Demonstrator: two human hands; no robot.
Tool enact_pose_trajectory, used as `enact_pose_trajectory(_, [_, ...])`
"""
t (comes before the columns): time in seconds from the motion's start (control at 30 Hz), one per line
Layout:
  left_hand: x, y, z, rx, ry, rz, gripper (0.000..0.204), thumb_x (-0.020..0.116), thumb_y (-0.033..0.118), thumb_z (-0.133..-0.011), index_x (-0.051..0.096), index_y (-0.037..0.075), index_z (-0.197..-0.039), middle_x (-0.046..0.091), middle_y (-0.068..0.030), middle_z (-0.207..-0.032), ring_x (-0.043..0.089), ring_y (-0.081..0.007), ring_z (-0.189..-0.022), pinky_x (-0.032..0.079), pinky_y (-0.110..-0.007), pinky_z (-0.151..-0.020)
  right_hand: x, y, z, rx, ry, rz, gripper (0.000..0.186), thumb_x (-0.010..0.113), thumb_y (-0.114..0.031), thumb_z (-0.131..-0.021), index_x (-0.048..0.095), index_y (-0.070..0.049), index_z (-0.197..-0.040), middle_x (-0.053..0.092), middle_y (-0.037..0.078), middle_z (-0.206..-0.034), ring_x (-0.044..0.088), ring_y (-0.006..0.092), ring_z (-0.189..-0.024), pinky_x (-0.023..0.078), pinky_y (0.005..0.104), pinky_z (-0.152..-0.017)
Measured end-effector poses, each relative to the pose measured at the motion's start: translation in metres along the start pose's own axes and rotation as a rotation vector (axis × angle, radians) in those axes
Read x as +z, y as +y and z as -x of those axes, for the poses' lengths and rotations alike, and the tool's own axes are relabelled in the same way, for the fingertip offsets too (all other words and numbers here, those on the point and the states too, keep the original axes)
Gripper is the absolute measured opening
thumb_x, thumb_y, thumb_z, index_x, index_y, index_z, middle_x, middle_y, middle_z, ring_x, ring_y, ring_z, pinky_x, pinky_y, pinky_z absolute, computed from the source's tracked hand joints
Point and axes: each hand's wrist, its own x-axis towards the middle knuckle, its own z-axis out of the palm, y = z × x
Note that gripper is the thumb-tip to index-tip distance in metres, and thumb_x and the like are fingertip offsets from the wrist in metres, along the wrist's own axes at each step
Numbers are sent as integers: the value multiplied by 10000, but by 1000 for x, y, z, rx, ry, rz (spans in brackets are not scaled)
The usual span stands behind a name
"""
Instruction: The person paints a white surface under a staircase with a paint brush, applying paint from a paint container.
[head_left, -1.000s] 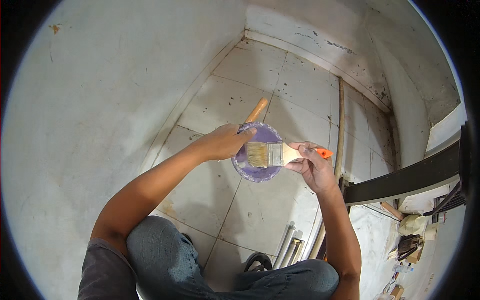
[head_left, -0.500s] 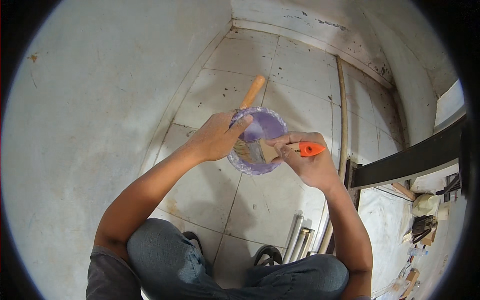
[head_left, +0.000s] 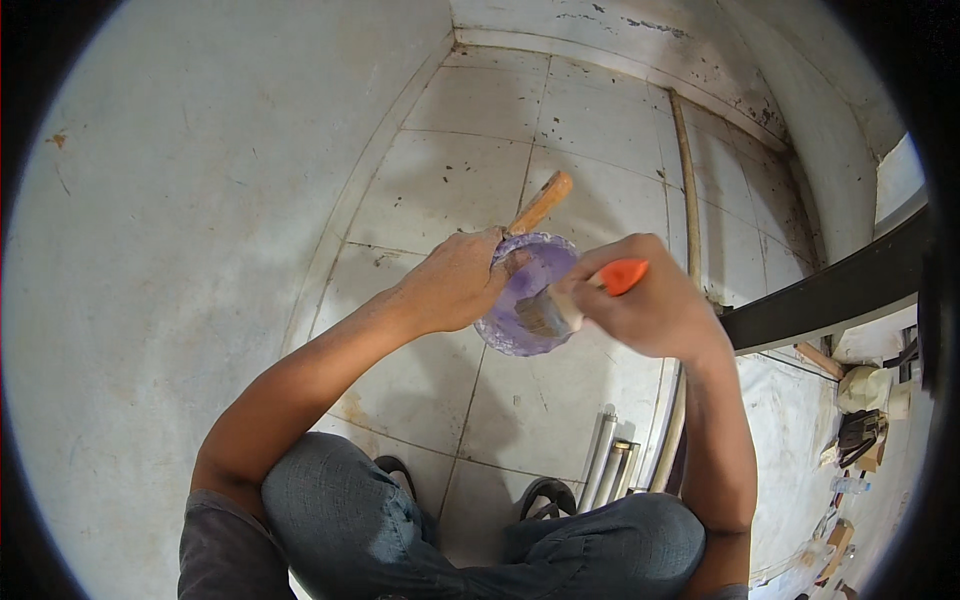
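Observation:
A round container (head_left: 553,262) smeared with purple and crusted whitish at the rim is held in front of me, above the tiled floor. My left hand (head_left: 452,282) is closed on its left side, the thumb reaching over the rim. From the far side of that grip a wooden handle (head_left: 542,203) sticks out; its other end is hidden, so I cannot tell the tool. In my closed right hand (head_left: 650,305) is a paintbrush (head_left: 545,314) with an orange-tipped handle. Its bristles point down and left, over the container's near right part.
A pale wall (head_left: 200,220) rises on the left. Along the right of the floor lies a long pole (head_left: 688,190), and short metal tubes (head_left: 604,460) stand near my right foot. A dark beam (head_left: 825,308) juts in from the right, with scattered items beyond it.
My right hand has turned, swinging the paintbrush from lying across the container to a steeper slant. The left thumb has shifted further inside the rim, and the wooden handle leans more rightward.

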Motion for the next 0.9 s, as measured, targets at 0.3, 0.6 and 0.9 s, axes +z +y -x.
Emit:
enact_pose_trajectory(0.3, [0, 3, -1, -2, 40, -57, 365, 469, 268, -994, 581, -77, -956, 642, -257, -793, 637, -424, -767, 486, -472, -709, 19, 2, -4, 126, 257, -117, 178, 646, -138, -813, 714, 22, -774, 618, 98, -570, 583, 134, -514, 471, 299, -532])
enact_pose_trajectory(0.6, [12, -12, 1, 47, 26, -121, 344, 493, 245, -961, 578, -88, -966, 635, -289, -870, 607, -465, -852, 467, -502, -756, 41, 24, -19, 152, -114, -435, 169, 627, -105, -855, 713, 35, -893, 691, 110, -784, 653, 163, -677, 556, 287, -636])
enact_pose_trajectory(0.9, [1, -18, 0, -121, -97, -136, 436, 470, 336, -978, 592, -77, -1040, 648, -276, -882, 622, -445, -862, 476, -487, -779, 45, 63, -11, 180, -77, -913, 237, 621, -127, -866, 693, 56, -998, 692, 148, -929, 690, 223, -798, 599, 317, -726])
